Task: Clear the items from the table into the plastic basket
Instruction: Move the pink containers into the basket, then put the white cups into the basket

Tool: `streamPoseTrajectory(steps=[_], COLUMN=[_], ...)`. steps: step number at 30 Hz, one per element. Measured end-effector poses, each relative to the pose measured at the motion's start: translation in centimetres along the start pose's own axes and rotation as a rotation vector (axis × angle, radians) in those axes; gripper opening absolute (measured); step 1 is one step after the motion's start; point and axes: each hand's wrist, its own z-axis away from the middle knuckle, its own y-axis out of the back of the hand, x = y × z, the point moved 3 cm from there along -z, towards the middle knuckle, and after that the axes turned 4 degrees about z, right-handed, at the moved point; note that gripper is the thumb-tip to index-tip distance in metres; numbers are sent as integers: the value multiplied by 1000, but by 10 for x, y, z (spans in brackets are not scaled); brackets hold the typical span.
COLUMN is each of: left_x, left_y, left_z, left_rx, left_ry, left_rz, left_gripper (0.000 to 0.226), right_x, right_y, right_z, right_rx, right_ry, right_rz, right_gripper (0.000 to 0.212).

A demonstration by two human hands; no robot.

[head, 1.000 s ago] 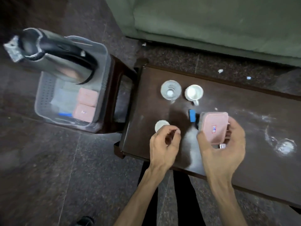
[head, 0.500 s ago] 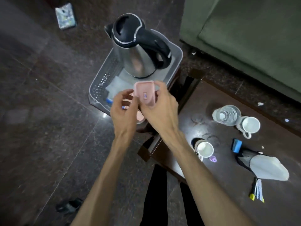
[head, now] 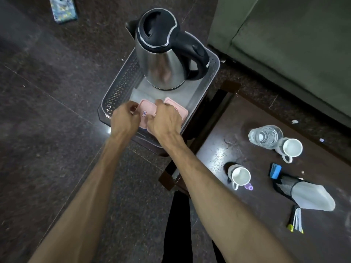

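**Basket filling, table half cleared**

Both hands, left (head: 124, 118) and right (head: 163, 121), pinch a pink container (head: 145, 115) low inside the plastic basket (head: 117, 86) beside the kettle (head: 163, 54); two cups (head: 240, 176), a bottle (head: 265, 136) and small items remain on the table (head: 247, 215)

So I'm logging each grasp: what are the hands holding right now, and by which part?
Both hands grip one pink box over the basket: left hand at its left edge, right hand at its right edge.
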Motion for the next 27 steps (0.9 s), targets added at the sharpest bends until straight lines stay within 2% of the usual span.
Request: streamPoseTrajectory(steps=[4,6,8,10,12,16,19,21,23,27], left_x=[-3,3,12,24,36,69,91,103,110,114], left_y=[-1,-3,-6,-16,-36,-102,-160,-196,-227,-258], left_z=[-2,8,29,57,87,159,212,237,254,257], left_rx=[57,149,308,439,456,252,39,-108,-228,-349], left_ry=[-22,-84,-204,-299,-308,-384,-480,-527,-545,-445], left_rz=[-23,-40,-24,70,146,192,102,3,-117,-303], left_gripper=[27,33,38,32,24,10,12,13,20,44], right_x=[16,42,73,111,148,225,277,304,328,367], right_y=[13,21,25,29,34,50,71,92,116,142], right_z=[28,53,79,106,131,176,199,202,194,153], right_rx=[135,220,290,360,433,543,566,561,518,319], right_ry=[46,31,-3,-67,-168,-419,-604,-629,-631,-717], right_rz=[-189,-278,-335,-369,-375,-397,-417,-349,-265,-143], right_gripper=[45,36,21,12,12,15,14,12,14,37])
